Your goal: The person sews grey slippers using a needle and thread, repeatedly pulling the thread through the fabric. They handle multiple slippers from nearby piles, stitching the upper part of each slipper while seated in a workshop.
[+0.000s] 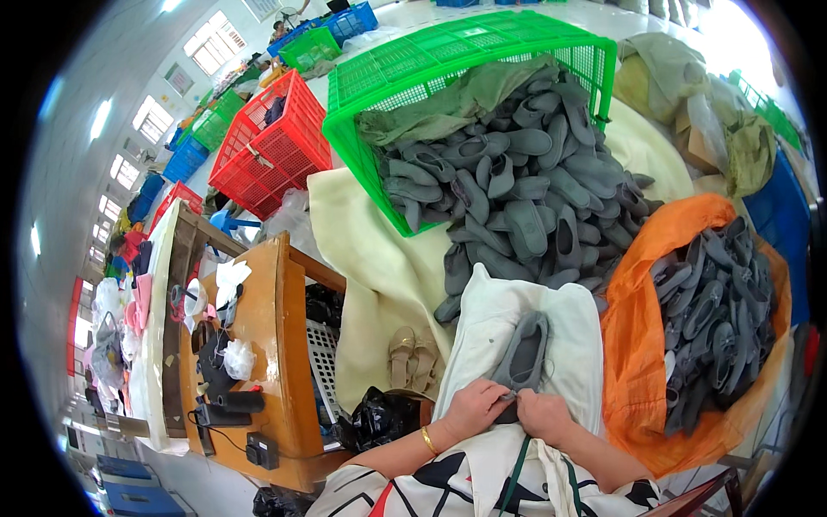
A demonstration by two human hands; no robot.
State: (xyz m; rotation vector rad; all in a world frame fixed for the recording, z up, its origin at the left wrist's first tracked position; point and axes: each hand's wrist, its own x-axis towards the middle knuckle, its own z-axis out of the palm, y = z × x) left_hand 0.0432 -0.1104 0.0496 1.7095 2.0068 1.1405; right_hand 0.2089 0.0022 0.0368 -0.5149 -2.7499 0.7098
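A grey slip-on shoe lies on a white cushion across my lap, one end pointing away from me. My left hand and my right hand meet at its near end. Fingertips of both hands are pinched together on the shoe's edge, thumbs close to each other. Anything small between the fingertips is too hidden to make out. Beyond the cushion, a large heap of similar grey shoes spills from a tipped green plastic crate. At my right, an orange sack holds more grey shoes.
On the left stands a wooden desk with a black power adapter and cloth scraps. Tan sandals and a black plastic bag are beside my left arm. A red crate stands farther back, and cream sheeting covers the floor.
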